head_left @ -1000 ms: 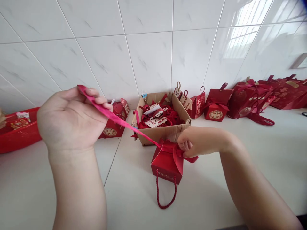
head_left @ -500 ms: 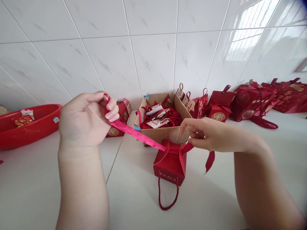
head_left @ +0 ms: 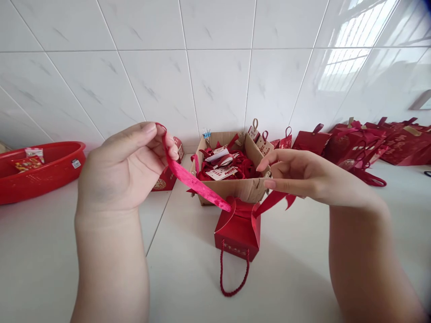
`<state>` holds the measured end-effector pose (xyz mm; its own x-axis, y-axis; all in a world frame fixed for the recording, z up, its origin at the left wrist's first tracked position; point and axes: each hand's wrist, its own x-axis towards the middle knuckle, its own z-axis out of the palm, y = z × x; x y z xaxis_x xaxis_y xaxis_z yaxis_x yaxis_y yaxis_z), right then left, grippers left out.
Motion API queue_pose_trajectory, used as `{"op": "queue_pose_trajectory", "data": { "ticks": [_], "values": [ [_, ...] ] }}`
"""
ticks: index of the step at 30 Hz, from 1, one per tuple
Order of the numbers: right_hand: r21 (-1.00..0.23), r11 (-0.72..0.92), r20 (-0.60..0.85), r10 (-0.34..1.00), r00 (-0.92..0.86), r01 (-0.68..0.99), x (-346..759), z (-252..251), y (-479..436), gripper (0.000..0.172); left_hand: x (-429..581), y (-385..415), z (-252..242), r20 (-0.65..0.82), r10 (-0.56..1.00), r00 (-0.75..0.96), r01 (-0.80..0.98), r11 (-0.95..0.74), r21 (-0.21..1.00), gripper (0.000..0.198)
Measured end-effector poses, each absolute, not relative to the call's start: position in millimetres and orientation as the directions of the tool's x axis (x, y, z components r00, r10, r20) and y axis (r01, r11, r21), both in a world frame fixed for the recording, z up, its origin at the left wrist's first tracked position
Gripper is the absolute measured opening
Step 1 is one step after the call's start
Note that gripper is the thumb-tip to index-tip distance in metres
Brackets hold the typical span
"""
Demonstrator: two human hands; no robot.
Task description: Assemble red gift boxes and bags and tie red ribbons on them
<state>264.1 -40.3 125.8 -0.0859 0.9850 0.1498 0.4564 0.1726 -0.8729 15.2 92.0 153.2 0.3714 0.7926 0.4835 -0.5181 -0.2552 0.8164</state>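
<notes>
Ribbon's right end: since half a second ago it has risen with the right hand (head_left: 299,177), and its loose tail hangs higher; the red box (head_left: 235,229) stands in the same place.
Left hand (head_left: 124,166): palm up, fingers curled round one end of the ribbon (head_left: 197,185).
Right hand: thumb and forefinger stand apart; it holds up the ribbon's other end, though the pinch itself is hidden.
Ribbon: threaded through the box's top flaps, climbing outward on both sides in a wide V.
Red box: upright on the worktop (head_left: 182,278) between the forearms, its top ridge running roughly left to right, the printed front facing the person.
Box lettering: small gold characters, too small to read.
Rope handle (head_left: 230,294): looped out toward the person.
Carton (head_left: 232,186): just behind the box, filled with red ribbons and printed cards (head_left: 220,172), their print unclear; a blue clip (head_left: 206,134) grips the rim.
Red basin (head_left: 43,184): far left, holding snack packets (head_left: 28,163); its white sticker (head_left: 76,163) is unreadable.
Gift bags (head_left: 357,146): lined along the tiled wall at right, pale lettering illegible.
</notes>
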Motion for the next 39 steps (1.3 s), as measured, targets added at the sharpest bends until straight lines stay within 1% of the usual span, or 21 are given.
{"op": "queue_pose_trajectory", "data": {
  "ticks": [2,4,8,12,14,17,21,27,30,34,39],
  "values": [
    [-0.892,0.209,0.181,0.978,-0.108,0.401,265.6,125.7,-40.4,0.028,14.8,91.0,152.9,0.499,0.786,0.365,-0.520,-0.272,0.809,0.040],
    [-0.912,0.251,0.223,0.967,-0.119,0.325,266.4,124.7,-39.5,0.028,14.7,89.7,153.5,0.510,0.790,0.340,-0.546,-0.275,0.791,0.040],
    [-0.941,0.280,0.269,0.960,-0.084,0.189,266.9,122.2,-35.1,0.025,11.7,87.4,156.8,0.530,0.797,0.290,-0.608,-0.274,0.745,0.037],
    [-0.965,0.241,0.247,0.968,0.041,0.107,268.6,121.7,-29.9,0.018,6.9,86.4,158.0,0.540,0.797,0.271,-0.600,-0.298,0.742,0.037],
    [-0.972,0.226,0.231,0.968,0.095,0.064,269.8,122.0,-28.5,0.016,5.4,85.9,157.2,0.558,0.777,0.293,-0.584,-0.317,0.748,0.037],
    [-0.971,0.237,0.236,0.965,0.113,0.003,272.1,122.2,-28.4,0.015,3.6,84.2,156.3,0.610,0.723,0.324,-0.582,-0.356,0.731,0.037],
    [-0.967,0.253,0.252,0.964,0.088,0.001,275.0,121.4,-29.3,0.015,-0.3,80.0,157.4,0.627,0.688,0.366,-0.567,-0.370,0.736,0.031],
    [-0.968,0.250,0.251,0.968,-0.027,-0.019,278.6,120.8,-35.2,0.014,-5.7,74.3,157.4,0.565,0.730,0.384,-0.482,-0.364,0.797,0.007],
    [-0.956,0.291,0.289,0.956,-0.056,0.025,280.0,122.4,-40.5,0.015,-5.5,71.1,156.2,0.572,0.681,0.458,-0.414,-0.406,0.815,0.005],
    [-0.947,0.320,0.319,0.947,-0.024,0.031,280.4,123.1,-42.6,0.016,-0.4,64.7,155.3,0.546,0.663,0.512,-0.345,-0.424,0.838,0.005],
    [-0.944,0.327,0.329,0.942,0.065,0.045,279.1,121.2,-38.6,0.025,4.1,60.6,155.4,0.533,0.667,0.520,-0.333,-0.416,0.846,0.005]
  ]
}}
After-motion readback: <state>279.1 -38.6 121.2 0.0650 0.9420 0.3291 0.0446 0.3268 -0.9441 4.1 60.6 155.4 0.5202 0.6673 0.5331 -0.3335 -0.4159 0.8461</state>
